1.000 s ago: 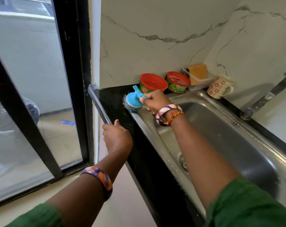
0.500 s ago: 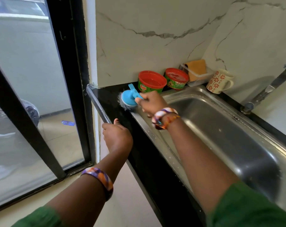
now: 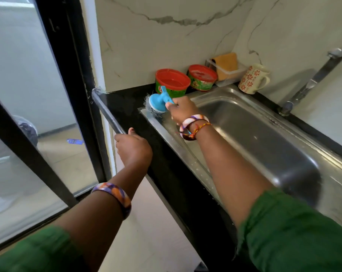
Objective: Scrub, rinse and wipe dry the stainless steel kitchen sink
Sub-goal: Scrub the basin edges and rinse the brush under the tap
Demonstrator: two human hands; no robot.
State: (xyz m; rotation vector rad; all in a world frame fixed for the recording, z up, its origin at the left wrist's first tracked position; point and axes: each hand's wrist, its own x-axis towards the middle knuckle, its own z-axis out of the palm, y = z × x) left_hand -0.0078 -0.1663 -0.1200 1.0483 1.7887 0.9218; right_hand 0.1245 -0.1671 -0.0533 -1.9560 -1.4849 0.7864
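Observation:
A stainless steel sink (image 3: 264, 146) is set in a black counter. My right hand (image 3: 182, 110) grips the handle of a blue scrubber (image 3: 158, 102) whose steel-wool pad presses on the sink's far left rim corner. My left hand (image 3: 133, 148) grips a grey metal rail (image 3: 105, 110) along the counter's left edge. The drain is hidden behind my right forearm. The tap (image 3: 313, 79) stands at the right, and no water runs from it.
Two red-lidded green tubs (image 3: 173, 81) (image 3: 202, 77), a clear tray with an orange sponge (image 3: 226, 64) and a flowered mug (image 3: 253, 78) line the back of the counter. A black-framed glass door (image 3: 29, 114) stands at the left.
My right hand has shifted the scrubber a little along the sink's left rim corner. My left hand stays on the rail. The camera view has drifted slightly.

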